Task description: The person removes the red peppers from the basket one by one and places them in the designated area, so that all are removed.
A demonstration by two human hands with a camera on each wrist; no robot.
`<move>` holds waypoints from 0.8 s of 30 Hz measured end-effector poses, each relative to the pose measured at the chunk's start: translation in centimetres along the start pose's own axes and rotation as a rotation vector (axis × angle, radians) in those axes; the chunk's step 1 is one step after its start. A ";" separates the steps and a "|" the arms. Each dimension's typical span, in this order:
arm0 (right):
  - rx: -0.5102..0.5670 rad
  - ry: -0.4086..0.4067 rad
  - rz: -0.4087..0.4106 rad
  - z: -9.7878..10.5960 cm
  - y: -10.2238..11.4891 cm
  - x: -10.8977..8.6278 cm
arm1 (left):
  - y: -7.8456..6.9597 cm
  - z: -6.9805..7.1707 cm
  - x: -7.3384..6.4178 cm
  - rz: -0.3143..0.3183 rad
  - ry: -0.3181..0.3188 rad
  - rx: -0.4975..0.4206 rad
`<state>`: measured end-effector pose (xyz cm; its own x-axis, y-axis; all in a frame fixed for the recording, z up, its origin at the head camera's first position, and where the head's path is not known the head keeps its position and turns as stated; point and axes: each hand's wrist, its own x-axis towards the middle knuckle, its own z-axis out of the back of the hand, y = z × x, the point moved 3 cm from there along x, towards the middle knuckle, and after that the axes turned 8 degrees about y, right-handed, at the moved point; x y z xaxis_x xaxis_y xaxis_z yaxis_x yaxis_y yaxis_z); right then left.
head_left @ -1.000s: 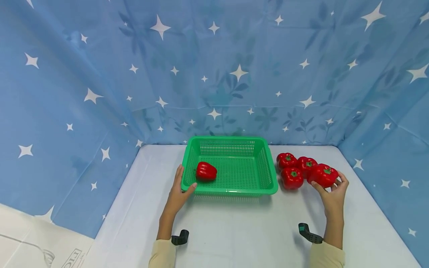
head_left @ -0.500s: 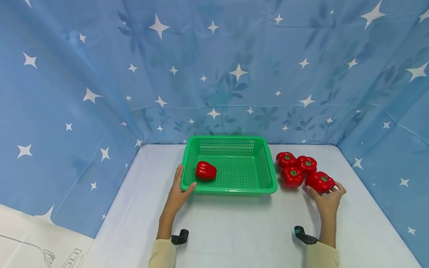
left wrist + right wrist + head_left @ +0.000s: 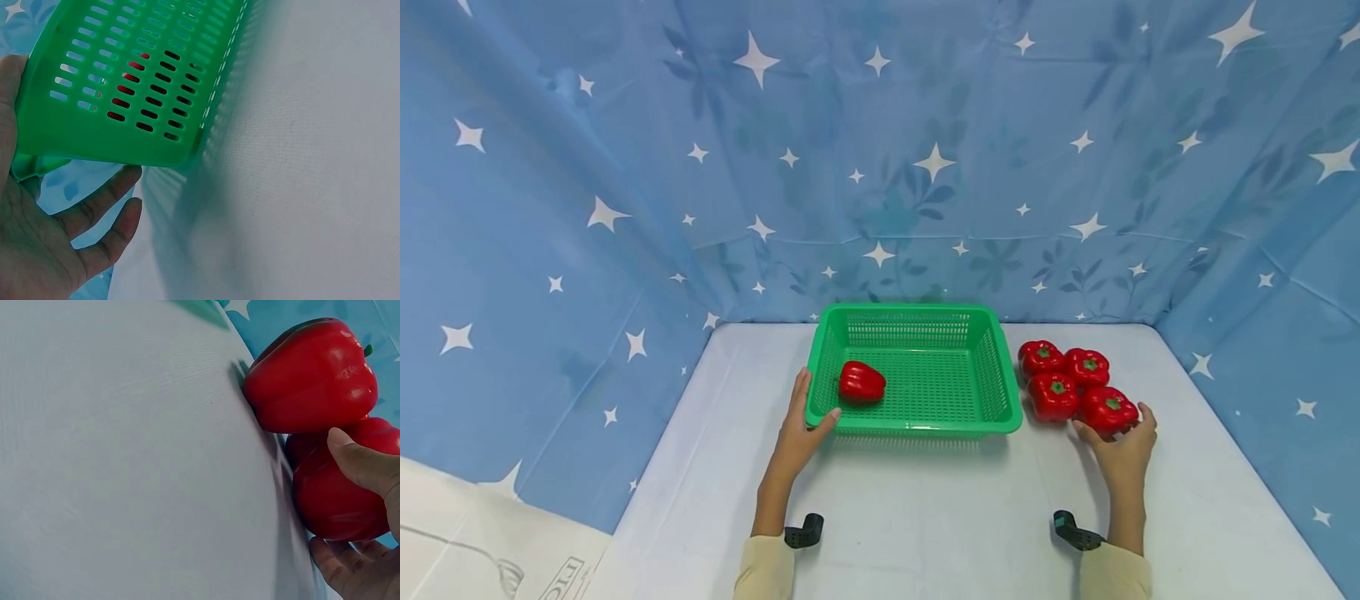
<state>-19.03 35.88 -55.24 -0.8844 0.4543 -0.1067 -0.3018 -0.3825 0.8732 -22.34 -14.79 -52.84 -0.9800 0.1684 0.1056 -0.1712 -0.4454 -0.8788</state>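
Note:
My left hand [image 3: 797, 437] holds the front left corner of a green plastic basket [image 3: 917, 429], its thumb at the front rim and its fingers along the left side. Inside the basket, toward the left, a red bell pepper [image 3: 861, 382] lies on its side; in the left wrist view it shows through the slots. At the right, my right hand [image 3: 1123, 450] grips another red bell pepper [image 3: 1107, 409], thumb on its left and fingers round its right side. In the right wrist view this gripped pepper [image 3: 337, 500] is low by the white tabletop, close to a neighbouring pepper [image 3: 312, 378].
Three more red bell peppers [image 3: 1054, 397] stand grouped between the basket and my right hand, stems up. Blue star-patterned cloth [image 3: 925, 167] rises behind and beside the white table [image 3: 917, 517]. Each wrist wears a black camera mount [image 3: 805, 531].
My right hand has brought its pepper down and leftward, from overlapping the rear pepper to the front right of the group. The left hand and basket stay in place.

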 end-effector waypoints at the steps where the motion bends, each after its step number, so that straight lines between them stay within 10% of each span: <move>1: -0.010 0.005 0.007 0.0 0.0 0.0 | 0.0 0.0 0.0 0.002 0.001 0.000; 24: -0.067 0.033 0.059 0.0 -0.6 0.0 | 0.2 -0.1 0.0 0.006 0.000 -0.001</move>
<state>-18.83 36.12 -55.73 -0.9122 0.4032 -0.0729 -0.2715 -0.4615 0.8446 -22.40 -14.74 -53.08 -0.9812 0.1653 0.1000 -0.1648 -0.4459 -0.8798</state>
